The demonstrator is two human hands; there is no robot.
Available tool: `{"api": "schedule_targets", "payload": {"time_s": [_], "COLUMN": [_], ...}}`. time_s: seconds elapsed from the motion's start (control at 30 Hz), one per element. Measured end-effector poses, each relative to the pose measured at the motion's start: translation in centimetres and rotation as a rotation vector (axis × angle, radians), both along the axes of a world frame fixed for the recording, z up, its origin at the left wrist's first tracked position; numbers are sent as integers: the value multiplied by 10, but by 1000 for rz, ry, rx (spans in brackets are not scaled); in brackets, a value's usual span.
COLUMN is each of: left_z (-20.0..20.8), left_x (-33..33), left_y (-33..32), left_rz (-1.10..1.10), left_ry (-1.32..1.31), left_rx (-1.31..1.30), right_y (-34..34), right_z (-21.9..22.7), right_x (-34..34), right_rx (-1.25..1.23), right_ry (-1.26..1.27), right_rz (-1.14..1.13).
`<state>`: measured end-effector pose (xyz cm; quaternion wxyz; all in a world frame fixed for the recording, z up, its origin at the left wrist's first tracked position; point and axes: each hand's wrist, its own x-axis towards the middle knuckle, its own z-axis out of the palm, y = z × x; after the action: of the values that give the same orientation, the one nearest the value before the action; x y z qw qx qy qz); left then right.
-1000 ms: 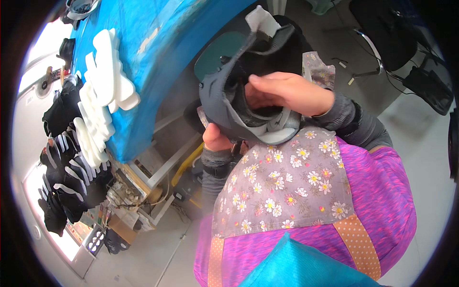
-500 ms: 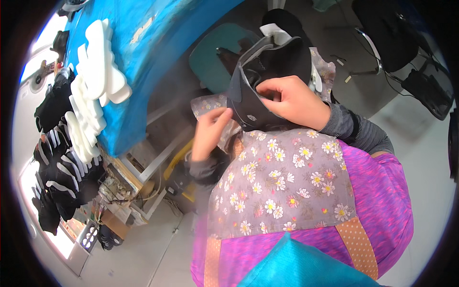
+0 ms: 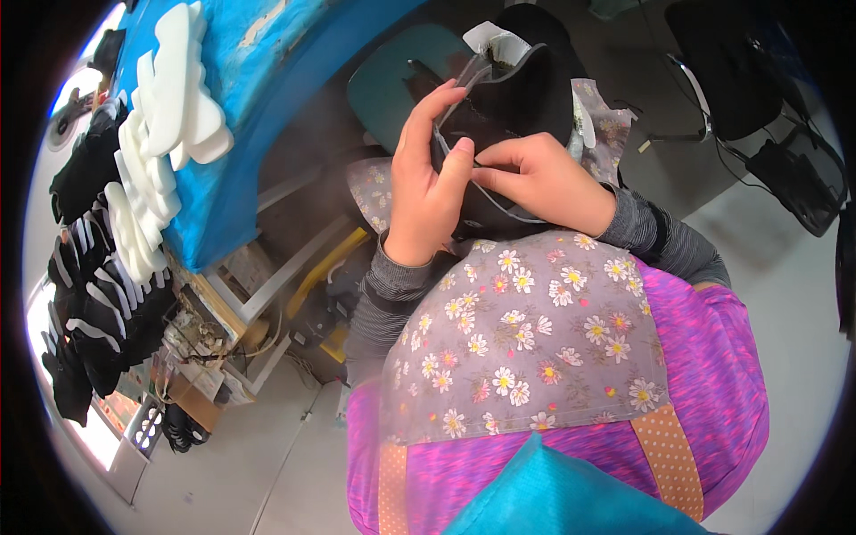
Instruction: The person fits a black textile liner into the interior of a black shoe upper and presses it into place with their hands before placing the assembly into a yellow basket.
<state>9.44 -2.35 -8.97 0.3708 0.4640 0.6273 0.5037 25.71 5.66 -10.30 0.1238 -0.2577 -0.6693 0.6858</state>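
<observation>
A black, soft, curved piece with a pale grey edge (image 3: 508, 94), open like a shoe upper, rests against my lap. My left hand (image 3: 426, 174) holds its left edge, fingers behind and the thumb in front. Just right of that thumb, my right hand (image 3: 544, 183) pinches with thumb and forefinger at the inner side of the piece; what lies between the fingertips is too small to make out. A white flap (image 3: 490, 37) sticks up at the far end of the piece.
White foam-like insole shapes (image 3: 183, 85) are stacked on a blue-covered table (image 3: 267, 71) at the left. Several black pieces with white strips (image 3: 98, 303) hang beyond them. A teal stool (image 3: 392, 80) stands ahead, and a black chair (image 3: 722, 53) at the far right.
My left hand has risen from the piece's lower left side and now grips its edge. The piece has tilted, so its grey edge shows. My right hand stays at nearly the same spot, pinching.
</observation>
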Motion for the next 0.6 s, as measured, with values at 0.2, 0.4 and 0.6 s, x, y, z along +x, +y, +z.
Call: {"api": "schedule_targets", "payload": {"time_s": [0.2,0.4,0.6], "left_z": [3,4,-8], "left_x": [2,1,1], "left_y": [3,3,2], "left_rz": [26,68,47], "left_ry": [3,13,5], "left_rx": [-61,-122,-74], "right_y": [4,1,2], "right_z": [4,-2,-35], "right_x": [1,1,1], "right_rx": [-83,42,-404], "right_ry": [-52,-6,-89], "right_rz": [-41,-35,-335]}}
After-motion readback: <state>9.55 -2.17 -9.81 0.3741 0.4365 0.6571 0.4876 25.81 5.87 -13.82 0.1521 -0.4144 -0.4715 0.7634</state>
